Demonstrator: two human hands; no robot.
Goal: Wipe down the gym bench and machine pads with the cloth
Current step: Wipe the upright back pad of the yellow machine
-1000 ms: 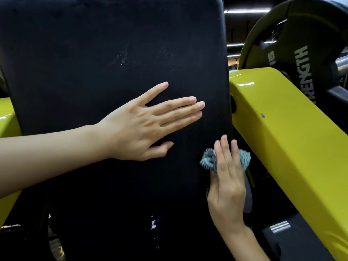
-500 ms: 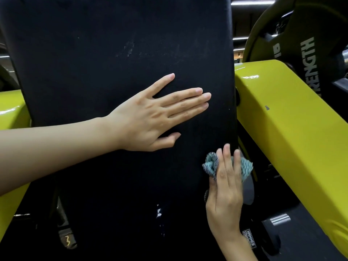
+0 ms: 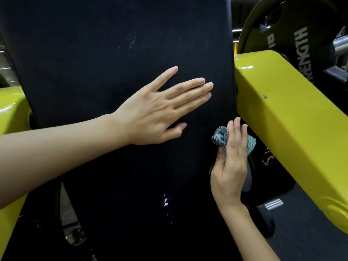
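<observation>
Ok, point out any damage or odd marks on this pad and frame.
The black pad has white torn-looking flecks low down and faint scuffs near its top. The yellow frame shows a small dark chip.

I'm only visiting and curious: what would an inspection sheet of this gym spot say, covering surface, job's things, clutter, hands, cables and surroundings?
Surface: black pad, white scuffs near its top and lower middle.
Job's things: teal cloth, bunched, at the pad's right edge.
Clutter: nothing seen.
Hands: left hand flat on the pad, fingers straight; right hand holds the cloth against the pad's edge.
Cables: nothing seen.
Surroundings: yellow machine arm right of the pad; black weight plate behind it.
</observation>
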